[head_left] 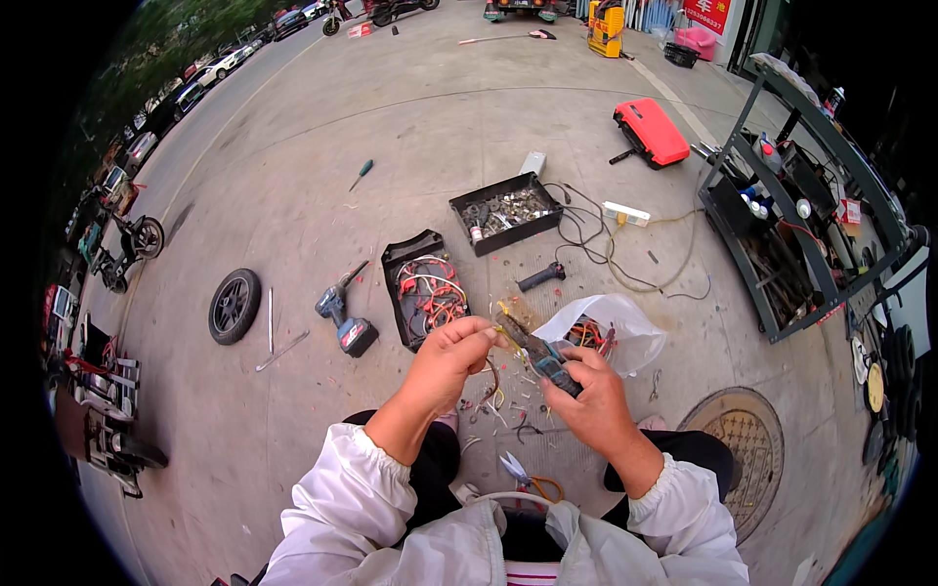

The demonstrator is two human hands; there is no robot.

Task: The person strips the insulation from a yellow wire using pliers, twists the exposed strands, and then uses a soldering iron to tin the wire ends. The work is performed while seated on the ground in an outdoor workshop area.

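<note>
My left hand (430, 376) is closed, its thumb and fingertips pinching a thin yellow wire (502, 338). In my right hand (598, 408) is a pair of pliers (539, 354) with dark, teal-marked handles, its jaws tilted up toward the left fingertips. Whether the jaws grip the wire cannot be made out. Just past the pliers sits a white plastic bag (633, 340) with coloured wires inside. Left of it, a black tray (389, 285) holds red and white wiring. On the ground between my feet lie scissors (543, 485) with orange handles, among wire scraps.
Further off are a black bin (526, 235) of small metal parts, a power strip (625, 214) and a red case (653, 133). A cordless drill (342, 317), a small wheel (234, 307) and a screwdriver (362, 173) lie leftward. A tool cart (782, 264) stands right, beyond a manhole cover (747, 444).
</note>
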